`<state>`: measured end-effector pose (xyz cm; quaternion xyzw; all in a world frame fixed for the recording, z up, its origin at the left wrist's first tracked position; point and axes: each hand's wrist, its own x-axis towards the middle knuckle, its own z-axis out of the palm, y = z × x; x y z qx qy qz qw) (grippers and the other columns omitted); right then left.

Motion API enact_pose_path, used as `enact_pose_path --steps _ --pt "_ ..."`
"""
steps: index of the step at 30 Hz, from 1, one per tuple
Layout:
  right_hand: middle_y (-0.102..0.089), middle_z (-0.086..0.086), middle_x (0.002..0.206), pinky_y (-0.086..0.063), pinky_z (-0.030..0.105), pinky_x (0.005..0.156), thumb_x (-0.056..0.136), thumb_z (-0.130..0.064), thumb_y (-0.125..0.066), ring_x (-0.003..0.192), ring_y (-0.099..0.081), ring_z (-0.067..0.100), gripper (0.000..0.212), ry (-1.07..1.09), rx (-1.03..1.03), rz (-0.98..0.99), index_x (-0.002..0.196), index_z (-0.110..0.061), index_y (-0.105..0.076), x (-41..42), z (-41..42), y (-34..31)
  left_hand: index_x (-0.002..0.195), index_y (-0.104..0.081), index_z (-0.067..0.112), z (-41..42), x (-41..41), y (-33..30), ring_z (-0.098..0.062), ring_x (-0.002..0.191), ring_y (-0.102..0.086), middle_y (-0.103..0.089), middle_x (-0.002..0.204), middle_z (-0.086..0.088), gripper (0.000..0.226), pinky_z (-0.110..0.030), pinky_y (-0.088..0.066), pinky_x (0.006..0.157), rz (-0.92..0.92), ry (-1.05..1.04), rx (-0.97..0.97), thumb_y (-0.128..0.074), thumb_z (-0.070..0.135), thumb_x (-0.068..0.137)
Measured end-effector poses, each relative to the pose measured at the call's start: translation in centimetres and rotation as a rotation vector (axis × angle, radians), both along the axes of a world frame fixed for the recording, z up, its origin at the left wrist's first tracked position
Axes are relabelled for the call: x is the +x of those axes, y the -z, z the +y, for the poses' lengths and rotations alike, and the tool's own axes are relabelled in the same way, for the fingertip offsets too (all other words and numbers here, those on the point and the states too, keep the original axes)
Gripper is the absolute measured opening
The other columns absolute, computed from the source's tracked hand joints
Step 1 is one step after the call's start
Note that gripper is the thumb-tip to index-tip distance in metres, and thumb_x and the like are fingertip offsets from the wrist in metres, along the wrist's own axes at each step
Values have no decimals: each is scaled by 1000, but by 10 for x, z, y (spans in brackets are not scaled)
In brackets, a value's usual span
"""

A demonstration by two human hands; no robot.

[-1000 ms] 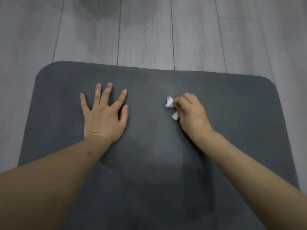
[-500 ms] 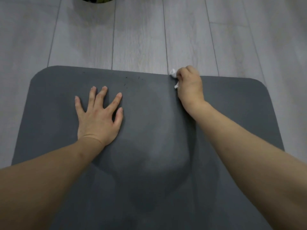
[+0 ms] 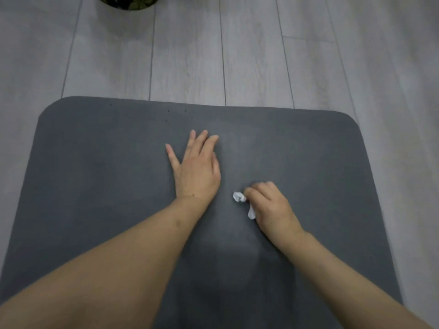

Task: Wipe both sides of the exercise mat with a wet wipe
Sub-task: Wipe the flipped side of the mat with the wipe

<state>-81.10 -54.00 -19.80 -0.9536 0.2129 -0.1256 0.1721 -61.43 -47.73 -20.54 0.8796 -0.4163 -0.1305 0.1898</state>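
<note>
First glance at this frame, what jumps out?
A dark grey mat fills most of the view, lying on a pale plank floor. At its middle, the left hand rests flat, while the right hand beside it holds a crumpled white wipe. A leafy plant pot peeks in at top left.

My right hand hides most of the wipe. Beyond the mat, whose near end is cut off, a plant is cropped.

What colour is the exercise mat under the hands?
Dark grey, plain with no pattern; the exercise mat shows clearly in the head view.
</note>
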Motion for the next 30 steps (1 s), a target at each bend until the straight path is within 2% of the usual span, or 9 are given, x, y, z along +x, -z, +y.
enact_pose_path --steps 3,7,12,16,20,22,25,27,30 --pt "-54 13 83 -42 43 66 87 -7 -60 75 -48 31 4 83 -88 -43 87 -7 -64 63 -82 12 159 -25 43 -20 -18 17 -20 159 2 -14 172 5 58 -75 8 116 -146 -16 159 -19 57 103" --pt "-57 16 89 -48 49 69 87 -14 -56 85 -54 34 13 256 -49 -55 86 -3 -63 122 -159 6 159 -22 46 -18 -14 18 -24 159 4 -10 172 3 58 -76 4 115 -176 11 185 -17 59 103" --pt "-57 4 82 -45 38 71 98 -3 -56 78 -51 27 15 130 61 -28 96 -9 -69 33 -77 0 159 -23 46 -20 -14 15 -25 159 4 -10 172 2 57 -77 1 115 -162 24 240 -21 57 103" --pt "-56 5 95 -48 37 70 95 4 -60 79 -52 26 15 -72 149 136 103 -5 -69 -61 6 -13 159 -24 45 -19 -13 15 -26 159 2 -12 171 0 57 -76 0 116 -182 29 246 -22 57 103" --pt "-54 16 89 -46 41 68 93 -4 -61 79 -52 33 8 -30 -18 56 96 -1 -67 -8 -70 3 159 -24 46 -20 -14 16 -27 159 1 -12 171 0 57 -76 -1 117 -195 37 256 -21 57 103" --pt "-55 16 89 -43 40 70 90 -9 -60 83 -54 34 5 106 -41 26 91 -6 -64 49 -121 4 158 -25 45 -20 -13 17 -27 159 1 -12 171 0 57 -75 -1 117 -203 35 246 -20 58 103" --pt "-55 1 85 -41 32 74 91 -26 -51 79 -58 17 17 327 18 -18 78 -17 -56 96 -171 1 158 -25 45 -19 -13 17 -26 159 2 -11 171 0 57 -74 0 118 -198 35 239 -20 58 103" --pt "-51 -3 85 -41 31 76 94 -21 -48 83 -55 16 20 274 45 -6 78 -16 -59 83 -157 -1 159 -24 46 -20 -13 16 -26 159 3 -10 171 0 57 -73 1 119 -187 36 243 -20 58 104" --pt "-54 5 85 -42 36 74 101 -16 -52 84 -52 27 20 141 54 15 92 -10 -69 1 -75 1 159 -24 45 -20 -13 16 -26 159 4 -11 171 0 56 -73 1 119 -185 28 234 -21 57 104"
